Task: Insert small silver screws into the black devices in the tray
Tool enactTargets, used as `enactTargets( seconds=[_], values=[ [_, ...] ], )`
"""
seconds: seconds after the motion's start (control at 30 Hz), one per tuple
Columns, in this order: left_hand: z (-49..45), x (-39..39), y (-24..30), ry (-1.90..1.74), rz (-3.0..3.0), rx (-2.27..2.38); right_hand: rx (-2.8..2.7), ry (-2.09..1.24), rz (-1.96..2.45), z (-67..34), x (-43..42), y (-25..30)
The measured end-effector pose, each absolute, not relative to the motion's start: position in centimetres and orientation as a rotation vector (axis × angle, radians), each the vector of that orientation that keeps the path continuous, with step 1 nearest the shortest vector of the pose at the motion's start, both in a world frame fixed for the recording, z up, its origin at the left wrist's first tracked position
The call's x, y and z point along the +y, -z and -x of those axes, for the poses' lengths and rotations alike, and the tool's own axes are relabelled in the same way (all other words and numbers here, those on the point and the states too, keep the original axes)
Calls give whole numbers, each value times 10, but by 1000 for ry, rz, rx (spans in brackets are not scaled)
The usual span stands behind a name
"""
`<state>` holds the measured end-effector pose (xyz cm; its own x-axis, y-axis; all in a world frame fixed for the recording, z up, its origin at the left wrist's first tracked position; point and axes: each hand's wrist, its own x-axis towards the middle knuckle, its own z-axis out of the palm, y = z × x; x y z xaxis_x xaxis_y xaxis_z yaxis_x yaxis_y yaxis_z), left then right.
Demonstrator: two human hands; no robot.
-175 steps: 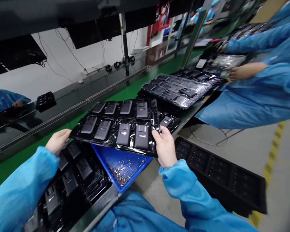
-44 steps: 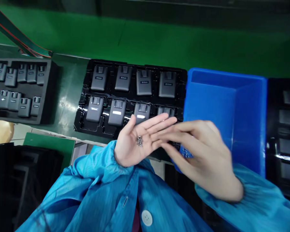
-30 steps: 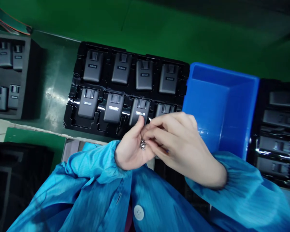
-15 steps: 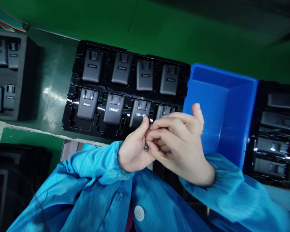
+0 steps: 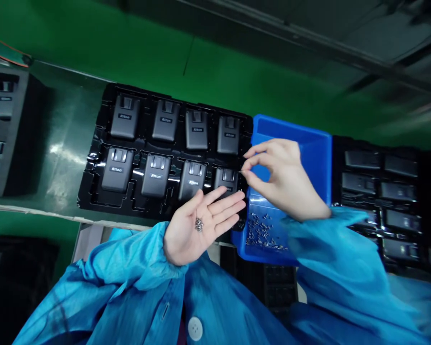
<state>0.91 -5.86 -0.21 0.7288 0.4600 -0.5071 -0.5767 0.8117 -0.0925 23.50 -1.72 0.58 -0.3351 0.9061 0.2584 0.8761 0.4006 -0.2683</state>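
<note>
The open left hand (image 5: 197, 231) bears a small clump of tiny silver screws (image 5: 198, 224) on its palm; the right hand (image 5: 278, 177) forms a narrow pinch, its contents unclear, above a blue plastic bin (image 5: 290, 127).

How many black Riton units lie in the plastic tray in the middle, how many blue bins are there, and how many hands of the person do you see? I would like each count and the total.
Black Riton units in the plastic tray: 8
Blue bin: 1
Hands, the left hand and the right hand: 2
Total: 11
</note>
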Motion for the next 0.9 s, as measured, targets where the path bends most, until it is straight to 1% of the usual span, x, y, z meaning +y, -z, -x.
enactTargets(
  seconds=[0.2,0.4,0.63,0.9],
  values=[
    [-9,-57,1,-584,269,527,-2392,-109,1595,-234,-11,4],
    [-11,-57,0,-589,265,548,-2486,137,1535,-228,-12,5],
    [-10,-59,4,-608,252,513,-2399,289,1454,-227,-24,18],
    [-10,-60,6,-611,257,509,-2329,239,1417,-231,-42,27]
  ],
)
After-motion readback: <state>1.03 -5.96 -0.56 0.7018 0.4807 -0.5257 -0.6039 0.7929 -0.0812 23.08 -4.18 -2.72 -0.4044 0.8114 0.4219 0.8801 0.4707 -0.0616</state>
